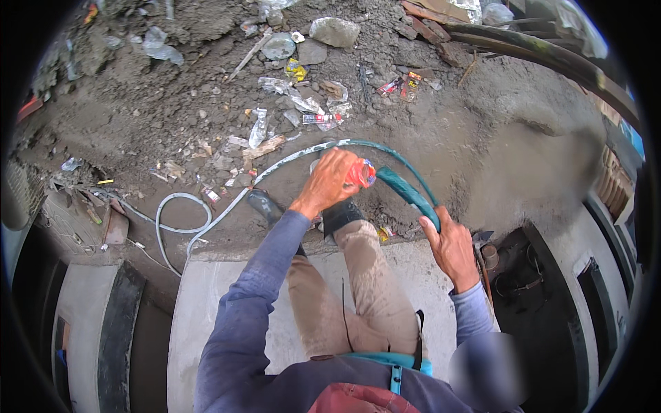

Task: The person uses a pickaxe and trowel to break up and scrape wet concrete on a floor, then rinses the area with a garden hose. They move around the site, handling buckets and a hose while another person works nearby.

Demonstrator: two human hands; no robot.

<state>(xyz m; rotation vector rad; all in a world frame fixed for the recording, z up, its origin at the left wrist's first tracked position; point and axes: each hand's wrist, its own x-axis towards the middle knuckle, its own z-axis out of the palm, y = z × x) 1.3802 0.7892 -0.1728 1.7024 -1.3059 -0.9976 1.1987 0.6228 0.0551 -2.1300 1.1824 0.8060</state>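
A green hose [406,192] is gripped in my right hand [451,246], its thick dark-green end pointing up and to the left. From that hand the hose arches back behind my left hand [329,180], then runs pale and muddy to a loop on the ground at left. My left hand is closed around a crumpled red-and-orange plastic wrapper [361,173], just left of the hose end and apart from it. My palm and fingers hide part of the wrapper.
I sit on a grey concrete slab [213,303], with dark boots [339,217] in the mud. Litter, stones [334,32] and plastic scraps [259,129] strew the muddy ground ahead. A curved dark beam [530,48] lies at far right; a dark recess [530,310] opens beside the slab.
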